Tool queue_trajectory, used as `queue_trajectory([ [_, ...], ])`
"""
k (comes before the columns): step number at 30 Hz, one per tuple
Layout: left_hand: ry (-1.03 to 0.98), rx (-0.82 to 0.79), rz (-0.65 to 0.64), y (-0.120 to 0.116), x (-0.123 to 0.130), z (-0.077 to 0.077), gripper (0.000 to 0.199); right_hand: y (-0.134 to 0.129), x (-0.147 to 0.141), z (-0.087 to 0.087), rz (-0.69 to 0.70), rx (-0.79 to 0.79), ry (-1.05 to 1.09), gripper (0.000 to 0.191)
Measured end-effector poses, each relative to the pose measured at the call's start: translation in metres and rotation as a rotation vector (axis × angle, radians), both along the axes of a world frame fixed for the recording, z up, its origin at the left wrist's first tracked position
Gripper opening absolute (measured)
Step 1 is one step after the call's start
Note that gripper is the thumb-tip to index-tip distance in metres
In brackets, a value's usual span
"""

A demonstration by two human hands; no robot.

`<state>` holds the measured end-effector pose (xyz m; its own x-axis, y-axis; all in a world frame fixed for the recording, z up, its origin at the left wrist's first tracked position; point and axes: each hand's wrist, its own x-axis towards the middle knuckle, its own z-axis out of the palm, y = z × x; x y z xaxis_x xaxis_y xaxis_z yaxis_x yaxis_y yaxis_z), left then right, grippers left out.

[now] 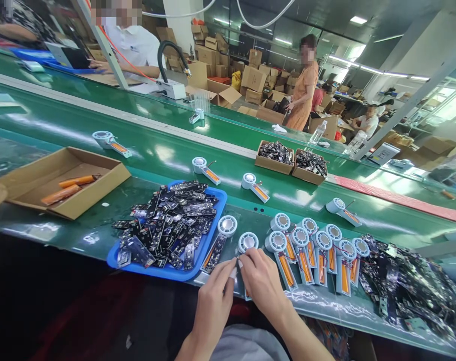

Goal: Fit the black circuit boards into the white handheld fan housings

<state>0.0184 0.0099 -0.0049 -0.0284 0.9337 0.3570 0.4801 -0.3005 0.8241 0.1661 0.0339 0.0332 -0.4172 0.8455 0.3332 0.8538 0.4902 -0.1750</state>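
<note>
My left hand (218,288) and my right hand (258,275) meet at the bench's front edge, fingers pinched together just below the round head of a light-blue fan unit (248,242). What sits between the fingertips is too small to make out, and the hands cover most of that unit's handle. Just left of them lies another fan unit (227,226) with a black circuit board (215,254) along its handle. Further left, a blue tray (221,200) is heaped with black circuit boards (168,225). Several fan units with orange cells (304,263) stand grouped to the right.
A cardboard box (100,193) with orange cells is at the left, a hand beside it. Loose boards (404,286) pile up at the right. Fan units (256,186) lie on the green conveyor (156,150), beside two small boxes of boards (275,153). People are beyond.
</note>
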Motion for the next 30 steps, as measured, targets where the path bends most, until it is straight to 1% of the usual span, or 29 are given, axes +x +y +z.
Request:
queue_trajectory([
  [2,-0.028,-0.031,-0.034,0.002,-0.002,0.001,0.034,0.003,0.003,-0.002,0.019,-0.047,0.114,0.017],
  [6,-0.169,-0.248,-0.166,0.010,-0.012,0.010,0.032,0.014,0.017,0.001,0.094,-0.239,0.379,0.022],
  [8,-0.228,-0.340,-0.230,0.013,-0.017,0.014,0.033,0.020,0.024,0.003,0.173,-0.324,0.434,0.024],
  [10,-0.257,-0.383,-0.280,0.016,-0.020,0.018,0.033,0.023,0.028,0.003,0.235,-0.372,0.476,0.023],
  [11,-0.260,-0.389,-0.300,0.018,-0.022,0.019,0.033,0.024,0.028,0.003,0.245,-0.381,0.500,0.022],
  [14,-0.232,-0.376,-0.332,0.021,-0.024,0.019,0.032,0.022,0.025,0.000,0.202,-0.373,0.556,0.019],
  [16,-0.191,-0.380,-0.337,0.022,-0.025,0.019,0.031,0.020,0.023,0.002,0.167,-0.394,0.576,0.020],
  [19,-0.142,-0.444,-0.318,0.020,-0.025,0.018,0.034,0.015,0.027,0.011,0.125,-0.445,0.625,0.022],
  [22,-0.114,-0.522,-0.307,0.014,-0.023,0.017,0.045,0.009,0.040,0.022,0.010,-0.443,0.671,0.025],
  [25,-0.087,-0.551,-0.311,0.008,-0.018,0.014,0.050,0.001,0.050,0.024,-0.072,-0.519,0.593,0.021],
  [27,-0.079,-0.546,-0.291,0.007,-0.013,0.011,0.052,-0.002,0.049,0.022,-0.073,-0.554,0.537,0.016],
  [30,-0.028,-0.494,-0.269,0.006,-0.008,0.007,0.053,-0.004,0.040,0.017,-0.042,-0.493,0.600,0.019],
])
